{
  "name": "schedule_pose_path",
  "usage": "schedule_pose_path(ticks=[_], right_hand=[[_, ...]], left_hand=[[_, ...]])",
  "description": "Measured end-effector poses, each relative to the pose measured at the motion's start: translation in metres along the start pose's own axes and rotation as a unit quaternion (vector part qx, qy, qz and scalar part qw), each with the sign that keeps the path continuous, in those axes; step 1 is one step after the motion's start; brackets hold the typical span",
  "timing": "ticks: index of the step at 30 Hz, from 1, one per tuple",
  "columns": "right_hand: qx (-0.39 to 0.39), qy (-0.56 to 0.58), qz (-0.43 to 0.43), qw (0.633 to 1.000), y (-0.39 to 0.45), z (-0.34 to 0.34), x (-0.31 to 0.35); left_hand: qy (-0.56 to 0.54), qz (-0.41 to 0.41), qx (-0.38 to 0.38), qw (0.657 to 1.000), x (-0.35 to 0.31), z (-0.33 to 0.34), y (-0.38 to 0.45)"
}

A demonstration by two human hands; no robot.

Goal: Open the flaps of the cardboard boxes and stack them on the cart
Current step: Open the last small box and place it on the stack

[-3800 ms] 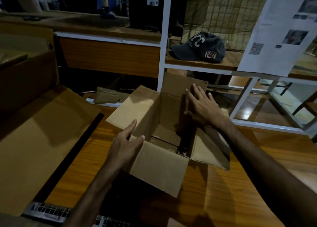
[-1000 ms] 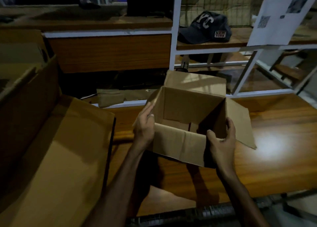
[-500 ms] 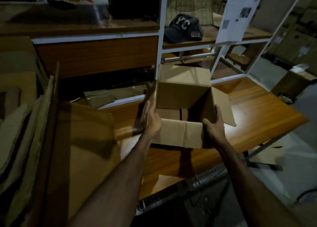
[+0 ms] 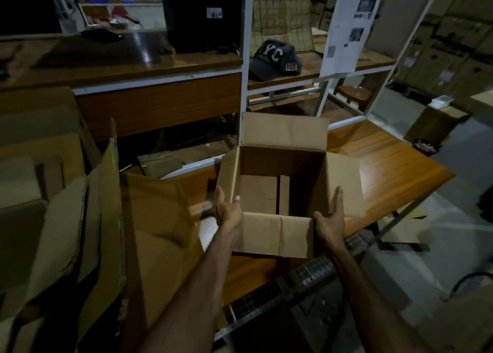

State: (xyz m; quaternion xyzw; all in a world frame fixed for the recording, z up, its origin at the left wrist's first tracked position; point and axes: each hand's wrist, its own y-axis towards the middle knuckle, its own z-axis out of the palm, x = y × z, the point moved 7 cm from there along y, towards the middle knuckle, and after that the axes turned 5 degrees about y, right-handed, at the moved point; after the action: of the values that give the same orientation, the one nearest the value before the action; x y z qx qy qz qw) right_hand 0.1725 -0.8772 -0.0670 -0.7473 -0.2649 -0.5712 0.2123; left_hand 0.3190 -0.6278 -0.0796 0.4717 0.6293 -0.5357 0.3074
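A small cardboard box [image 4: 272, 236] with all its flaps folded open is held between my hands above the near edge of the wooden table [image 4: 394, 166]. My left hand [image 4: 226, 211] pinches the box's left wall, thumb hooked over the rim and fingers outside. Against the right side my right hand [image 4: 329, 219] presses flat, fingers straight up along the right flap. The box's inside shows only its bottom flaps. Large opened cardboard boxes [image 4: 88, 219] stand at my left. A wire-mesh cart edge [image 4: 314, 270] runs below the box.
A white-framed shelf unit [image 4: 244, 67] stands behind the table, with a dark cap [image 4: 274, 59] and a hanging printed sheet [image 4: 346, 30]. Flat cardboard [image 4: 402, 230] lies on the floor at the right. More boxes are stacked far right.
Earlier my hands were spreading the flaps with the box resting on the table. Since then both hands took its sides and drew it toward me and the mesh edge.
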Motion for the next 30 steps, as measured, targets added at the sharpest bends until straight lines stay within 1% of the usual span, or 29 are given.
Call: schedule_pose_path(ticks=[3, 8, 10, 12, 16, 20, 22, 26, 30], right_hand=[[-0.012, 0.009, 0.004, 1.000, -0.015, 0.000, 0.000], [-0.035, 0.040, 0.029, 0.998, -0.042, -0.008, 0.010], [-0.072, 0.052, 0.024, 0.996, -0.056, -0.024, 0.019], [-0.110, 0.073, 0.004, 0.991, -0.072, -0.043, 0.037], [-0.155, 0.101, -0.048, 0.982, -0.105, -0.079, 0.089], [-0.179, 0.088, -0.113, 0.973, -0.136, -0.106, 0.152], [-0.174, 0.095, -0.145, 0.969, -0.155, -0.110, 0.186], [-0.148, 0.110, -0.205, 0.961, -0.195, -0.100, 0.244], [-0.129, 0.117, -0.246, 0.954, -0.225, -0.084, 0.294]], left_hand=[[-0.008, -0.021, -0.001, 1.000, 0.002, -0.012, -0.011], [-0.032, 0.037, -0.030, 0.998, -0.016, -0.026, -0.031], [-0.048, 0.067, -0.016, 0.996, -0.031, -0.026, -0.045], [-0.071, 0.104, 0.016, 0.992, -0.051, -0.025, -0.065], [-0.104, 0.167, 0.060, 0.979, -0.102, -0.039, -0.113], [-0.110, 0.238, 0.062, 0.963, -0.150, -0.080, -0.170], [-0.113, 0.271, 0.062, 0.954, -0.170, -0.108, -0.193], [-0.133, 0.300, 0.056, 0.943, -0.198, -0.169, -0.223], [-0.139, 0.325, 0.053, 0.934, -0.220, -0.228, -0.237]])
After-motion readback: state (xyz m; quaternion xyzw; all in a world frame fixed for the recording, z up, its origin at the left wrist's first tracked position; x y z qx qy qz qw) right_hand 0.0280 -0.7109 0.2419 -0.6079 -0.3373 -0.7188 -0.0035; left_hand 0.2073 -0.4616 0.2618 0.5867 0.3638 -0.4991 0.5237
